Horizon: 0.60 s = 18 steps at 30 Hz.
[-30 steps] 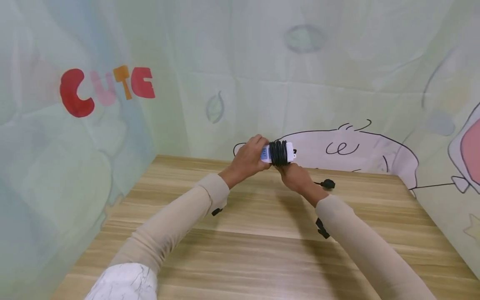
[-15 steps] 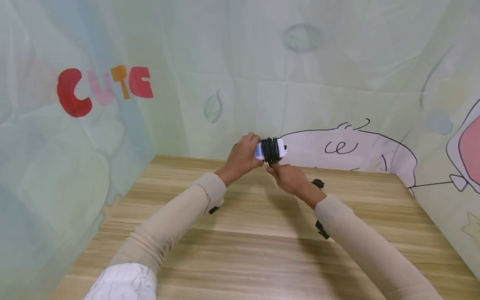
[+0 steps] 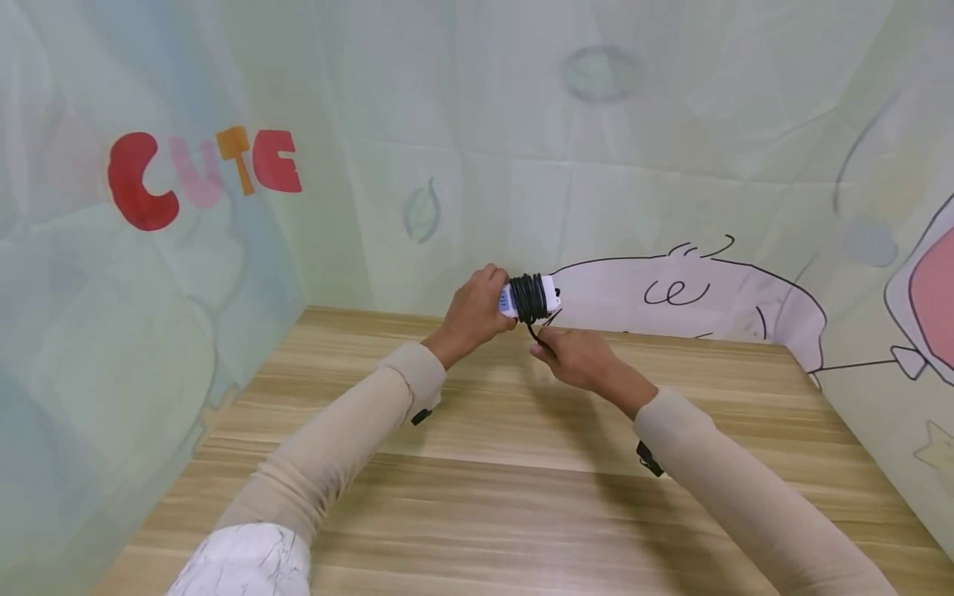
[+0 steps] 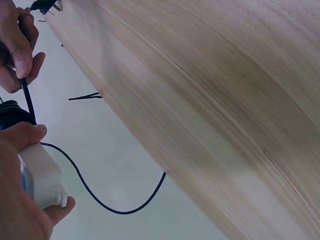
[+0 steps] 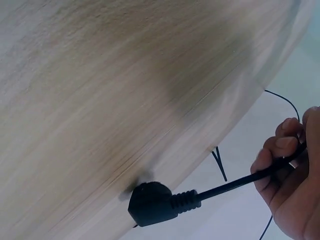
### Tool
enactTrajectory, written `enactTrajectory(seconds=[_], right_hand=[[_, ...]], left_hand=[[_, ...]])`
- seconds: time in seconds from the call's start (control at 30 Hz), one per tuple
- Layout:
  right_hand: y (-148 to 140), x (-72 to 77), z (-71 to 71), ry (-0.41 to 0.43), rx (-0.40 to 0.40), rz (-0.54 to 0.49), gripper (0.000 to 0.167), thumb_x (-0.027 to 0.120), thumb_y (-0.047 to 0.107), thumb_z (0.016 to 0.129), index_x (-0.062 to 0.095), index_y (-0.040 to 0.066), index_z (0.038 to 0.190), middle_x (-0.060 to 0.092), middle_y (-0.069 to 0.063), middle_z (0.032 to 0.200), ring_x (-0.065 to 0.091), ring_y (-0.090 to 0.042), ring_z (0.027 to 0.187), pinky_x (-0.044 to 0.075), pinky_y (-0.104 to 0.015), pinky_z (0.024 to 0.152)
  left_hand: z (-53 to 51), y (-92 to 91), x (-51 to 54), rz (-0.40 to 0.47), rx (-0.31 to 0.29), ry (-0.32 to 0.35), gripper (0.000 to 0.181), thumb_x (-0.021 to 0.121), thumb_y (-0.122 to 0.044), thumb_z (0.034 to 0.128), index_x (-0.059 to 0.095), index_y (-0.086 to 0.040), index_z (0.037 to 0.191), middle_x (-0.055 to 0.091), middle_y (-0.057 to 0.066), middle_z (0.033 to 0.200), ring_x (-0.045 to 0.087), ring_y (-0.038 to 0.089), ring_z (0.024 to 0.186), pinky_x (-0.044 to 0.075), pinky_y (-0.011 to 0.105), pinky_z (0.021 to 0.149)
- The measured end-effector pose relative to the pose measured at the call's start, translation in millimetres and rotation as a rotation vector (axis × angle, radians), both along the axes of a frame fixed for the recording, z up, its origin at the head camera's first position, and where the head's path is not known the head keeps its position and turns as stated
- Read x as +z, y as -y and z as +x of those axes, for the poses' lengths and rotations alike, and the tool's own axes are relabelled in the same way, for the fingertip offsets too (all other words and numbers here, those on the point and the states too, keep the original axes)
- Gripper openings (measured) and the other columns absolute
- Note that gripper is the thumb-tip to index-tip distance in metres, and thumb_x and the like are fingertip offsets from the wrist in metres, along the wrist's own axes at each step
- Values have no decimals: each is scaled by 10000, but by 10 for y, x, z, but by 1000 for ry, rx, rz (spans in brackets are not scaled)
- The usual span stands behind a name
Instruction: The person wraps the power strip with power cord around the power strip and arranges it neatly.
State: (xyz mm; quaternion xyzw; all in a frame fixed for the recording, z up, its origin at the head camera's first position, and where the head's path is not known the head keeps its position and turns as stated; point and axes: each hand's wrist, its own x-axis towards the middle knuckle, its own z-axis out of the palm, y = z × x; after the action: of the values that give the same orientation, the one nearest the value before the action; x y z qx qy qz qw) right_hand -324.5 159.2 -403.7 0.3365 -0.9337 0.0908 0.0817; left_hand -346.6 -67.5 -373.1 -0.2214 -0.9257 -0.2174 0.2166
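Note:
A white power strip (image 3: 551,293) with a blue-grey socket face is held up near the table's back edge, gripped at its left end by my left hand (image 3: 474,305). Black cord (image 3: 529,298) is wound in several turns around its middle. Just below and right of it, my right hand (image 3: 580,360) pinches a short length of the cord (image 4: 28,102) that leads from the coil. Past the right fingers, the cord's tail ends in a black plug (image 5: 155,205), close over the tabletop in the right wrist view. The head view does not show the plug.
A wood-grain table (image 3: 477,513) lies under both arms. Printed fabric walls stand behind and at both sides, the back one (image 3: 671,207) close behind the hands. The thin black curves in the wrist views are drawn on the fabric.
My left hand and the power strip have shifted left. My right hand has drawn away below the coil, baring a length of cord between them. The plug has gone from the head view.

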Motion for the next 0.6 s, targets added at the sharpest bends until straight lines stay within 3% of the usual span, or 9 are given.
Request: enactTrajectory(seconds=[0.13,0.43,0.6], right_hand=[[-33,3,33,-14,32,3,267,616,318,1162,607,109,996,491,37,685,456,-163,625,363,-335,587],[-67,57,101,106,31,18,272,596,373,1170,631,142,1031,543,31,710,481,-149,650,358,-312,585],[-86,57,112,125,49,7,242,609,350,1165,620,145,1036,534,29,722,476,-146,651,358,-306,594]], left_hand=[[-21,52,-24,7,12,20,562,979,-121,818,670,18,1266,683,160,1188,662,309,1030,629,461,901],[-38,117,-33,4,22,39,573,979,-114,813,665,26,1272,685,169,1195,663,321,1034,629,469,903],[-54,128,-48,-3,30,54,567,970,-115,821,661,23,1275,684,167,1202,665,319,1045,629,465,912]])
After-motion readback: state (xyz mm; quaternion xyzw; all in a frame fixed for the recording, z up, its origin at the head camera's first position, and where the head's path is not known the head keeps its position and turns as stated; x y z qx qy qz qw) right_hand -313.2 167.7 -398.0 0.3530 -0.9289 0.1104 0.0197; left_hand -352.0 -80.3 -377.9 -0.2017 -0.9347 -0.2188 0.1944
